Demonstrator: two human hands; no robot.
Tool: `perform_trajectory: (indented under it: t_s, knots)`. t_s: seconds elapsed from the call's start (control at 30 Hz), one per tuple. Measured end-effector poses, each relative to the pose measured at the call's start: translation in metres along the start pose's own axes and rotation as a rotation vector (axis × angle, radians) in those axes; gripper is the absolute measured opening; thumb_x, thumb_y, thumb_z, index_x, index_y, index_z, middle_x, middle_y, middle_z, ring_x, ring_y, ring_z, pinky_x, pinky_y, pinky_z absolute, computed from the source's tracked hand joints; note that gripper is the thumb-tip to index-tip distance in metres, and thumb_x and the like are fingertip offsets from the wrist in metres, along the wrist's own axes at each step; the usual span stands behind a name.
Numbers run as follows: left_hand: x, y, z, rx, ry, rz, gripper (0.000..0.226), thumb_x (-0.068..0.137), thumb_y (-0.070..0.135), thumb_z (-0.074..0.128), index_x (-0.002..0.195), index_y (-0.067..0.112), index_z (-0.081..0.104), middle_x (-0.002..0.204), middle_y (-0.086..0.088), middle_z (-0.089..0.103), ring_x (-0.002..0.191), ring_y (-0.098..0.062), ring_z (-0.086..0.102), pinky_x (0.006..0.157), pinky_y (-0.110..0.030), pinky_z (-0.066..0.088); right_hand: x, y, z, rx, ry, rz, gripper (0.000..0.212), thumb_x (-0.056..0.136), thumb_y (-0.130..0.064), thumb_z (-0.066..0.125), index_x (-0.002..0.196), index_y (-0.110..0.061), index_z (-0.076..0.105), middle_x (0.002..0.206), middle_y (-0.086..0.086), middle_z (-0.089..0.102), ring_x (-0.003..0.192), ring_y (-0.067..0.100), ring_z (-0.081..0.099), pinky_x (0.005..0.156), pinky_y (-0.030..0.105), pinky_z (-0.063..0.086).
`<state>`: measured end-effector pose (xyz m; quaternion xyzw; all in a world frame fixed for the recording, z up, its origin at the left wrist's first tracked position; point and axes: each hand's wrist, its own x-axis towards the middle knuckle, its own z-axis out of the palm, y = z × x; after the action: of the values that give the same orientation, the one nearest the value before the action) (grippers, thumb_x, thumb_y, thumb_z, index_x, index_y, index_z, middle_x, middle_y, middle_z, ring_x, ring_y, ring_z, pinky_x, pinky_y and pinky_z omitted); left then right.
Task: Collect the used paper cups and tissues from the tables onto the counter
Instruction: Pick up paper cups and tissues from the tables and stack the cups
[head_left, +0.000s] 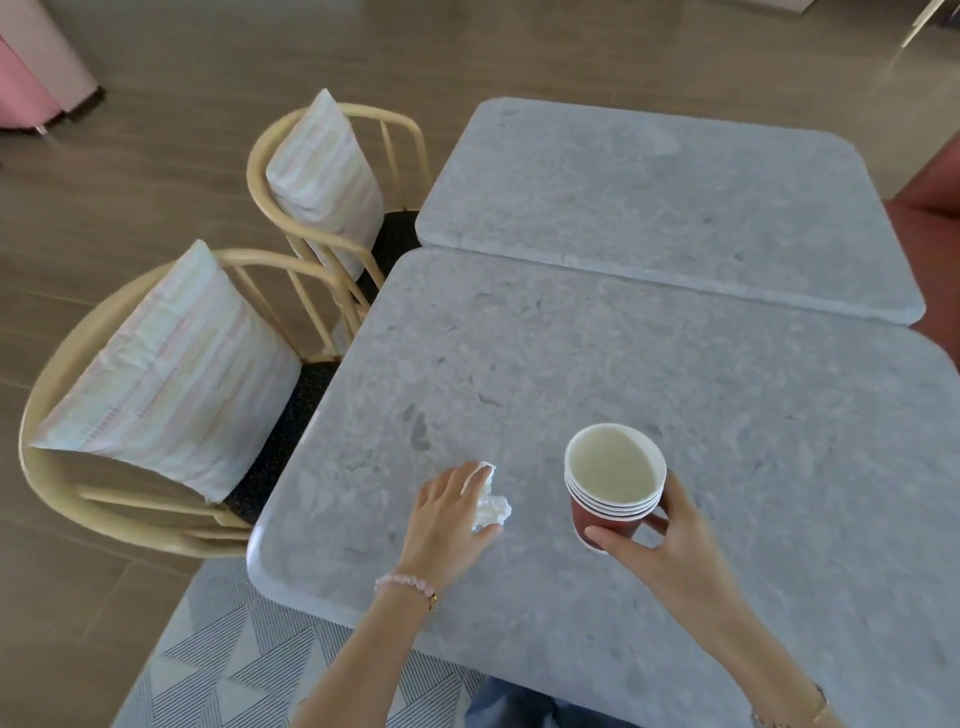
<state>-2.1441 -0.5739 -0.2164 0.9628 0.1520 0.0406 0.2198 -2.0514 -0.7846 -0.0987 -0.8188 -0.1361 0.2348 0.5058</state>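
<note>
A stack of several red paper cups (613, 488) with white rims is held just above the near grey stone table (623, 364). My right hand (660, 540) is wrapped around the lower part of the stack, thumb in front. A crumpled white tissue (491, 506) lies on the table to the left of the cups. My left hand (449, 514) lies over it, fingers curled around the tissue and partly hiding it. The top cup looks empty inside.
A second grey table (649, 197) butts against the far edge of the near one. Two rattan chairs (332, 244) with striped cushions (171, 374) stand along the left side. A reddish seat (930, 208) is at the right edge. A patterned rug (218, 654) covers the floor below.
</note>
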Motion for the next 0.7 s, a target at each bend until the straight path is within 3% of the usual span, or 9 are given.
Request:
perform_trajectory:
  t_s: [0.2,0.43,0.6,0.7]
  knots:
    - [0.002,0.001,0.006,-0.019,0.064,0.003,0.046,0.065,0.018,0.078,0.107,0.022,0.06,0.106,0.006,0.065,0.095,-0.023,0.062,0.08,-0.035,0.047,-0.002,0.007,0.0,0.001,0.016,0.02,0.064,0.063,-0.015,0.085,0.105,-0.046,0.048,0.107,-0.021,0.063,0.096,-0.009,0.059,0.077,0.018,0.045]
    - [0.001,0.001,0.008,-0.008,0.071,-0.028,0.044,0.06,0.016,0.082,0.099,0.023,0.062,0.099,0.007,0.066,0.086,-0.024,0.063,0.07,-0.034,0.049,-0.002,0.007,0.001,0.003,0.027,0.013,0.066,0.063,-0.012,0.085,0.105,-0.047,0.047,0.107,-0.019,0.063,0.096,-0.005,0.061,0.078,0.019,0.046]
    - [0.0,0.004,0.0,-0.008,0.064,-0.07,0.033,0.078,0.02,0.07,0.11,0.022,0.061,0.111,0.008,0.062,0.1,-0.023,0.057,0.083,-0.033,0.04,-0.002,0.006,0.001,0.019,0.013,0.019,0.066,0.065,-0.013,0.084,0.104,-0.049,0.045,0.107,-0.022,0.06,0.097,-0.004,0.059,0.078,0.019,0.044]
    - [0.004,0.01,-0.016,-0.014,0.138,-0.054,0.033,0.08,0.021,0.067,0.112,0.024,0.061,0.111,0.009,0.062,0.099,-0.021,0.056,0.082,-0.03,0.037,0.001,0.004,-0.001,0.024,0.019,0.011,0.066,0.066,-0.012,0.083,0.104,-0.049,0.045,0.106,-0.022,0.061,0.096,-0.006,0.058,0.077,0.018,0.044]
